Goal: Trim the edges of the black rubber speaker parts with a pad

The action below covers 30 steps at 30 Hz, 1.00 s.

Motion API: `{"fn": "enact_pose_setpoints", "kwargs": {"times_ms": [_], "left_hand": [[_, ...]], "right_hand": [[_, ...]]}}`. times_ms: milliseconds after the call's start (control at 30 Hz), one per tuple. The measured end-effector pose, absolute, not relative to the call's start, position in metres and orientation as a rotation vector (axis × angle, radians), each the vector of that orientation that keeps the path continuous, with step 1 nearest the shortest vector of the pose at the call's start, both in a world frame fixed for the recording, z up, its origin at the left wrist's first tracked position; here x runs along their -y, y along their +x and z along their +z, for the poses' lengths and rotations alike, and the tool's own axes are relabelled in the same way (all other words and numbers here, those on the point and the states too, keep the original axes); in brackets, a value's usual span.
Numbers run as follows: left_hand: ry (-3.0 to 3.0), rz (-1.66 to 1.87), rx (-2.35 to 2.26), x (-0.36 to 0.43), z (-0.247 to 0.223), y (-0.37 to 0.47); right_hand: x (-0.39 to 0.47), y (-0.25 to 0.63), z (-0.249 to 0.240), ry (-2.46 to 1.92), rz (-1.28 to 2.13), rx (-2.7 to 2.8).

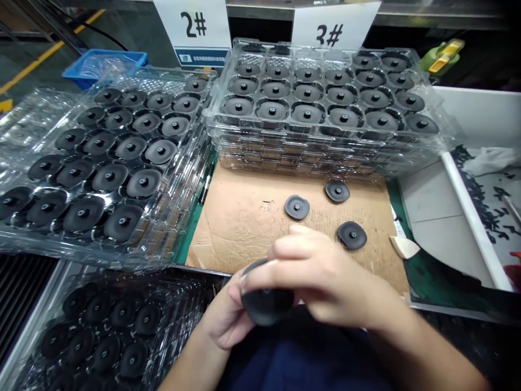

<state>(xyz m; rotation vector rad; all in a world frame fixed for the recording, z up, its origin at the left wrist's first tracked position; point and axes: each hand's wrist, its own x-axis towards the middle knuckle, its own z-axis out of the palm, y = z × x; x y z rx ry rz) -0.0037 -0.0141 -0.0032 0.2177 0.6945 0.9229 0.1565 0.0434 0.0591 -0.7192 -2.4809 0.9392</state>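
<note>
In front of my body I hold a round black plastic disc (266, 310) with a small hub at its centre. My left hand (228, 321) grips it from the left and below, its fingers partly hidden behind the disc. Across the top of the same disc lie the curled fingers of my right hand (315, 274), slightly blurred. Three similar discs rest apart on the cardboard sheet (234, 217) beyond my hands: a left disc (297, 207), a far disc (337, 191) and a right disc (352, 235).
Stacked clear trays (293, 146) full of discs stand at the back. Another tray stack (163, 217) is at left, with more trays (106, 331) below it. A blue bin (138, 58) sits behind. At right are a white box (476, 217) and a pale wedge-shaped piece (405, 247).
</note>
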Motion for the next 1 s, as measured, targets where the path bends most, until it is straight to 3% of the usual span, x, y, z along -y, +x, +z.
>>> {"fn": "enact_pose_setpoints", "kwargs": {"times_ms": [100,233,400,533,633,833,1000], "left_hand": [[0.216,0.946,-0.622,0.007,0.001,-0.005],[0.220,1.036,-0.625,0.002,0.000,-0.006],[0.313,1.316,-0.825,-0.005,-0.001,-0.010],[0.354,1.378,-0.837,-0.011,0.004,-0.012],[0.365,1.398,-0.832,-0.011,0.007,-0.009],[0.309,1.305,-0.869,0.000,0.008,0.000],[0.322,1.293,-0.860,0.005,0.008,-0.007]], "right_hand": [[-0.043,0.154,0.061,-1.047,0.722,2.495],[-0.041,0.141,0.051,-0.840,0.523,2.315],[-0.021,0.138,0.035,-1.266,0.764,1.997],[-0.008,0.149,0.011,-1.249,1.211,1.521],[-0.013,0.157,0.000,-1.373,1.284,1.325],[-0.016,0.144,0.042,-1.236,0.705,1.681],[-0.010,0.130,0.059,-0.918,0.894,2.072]]}}
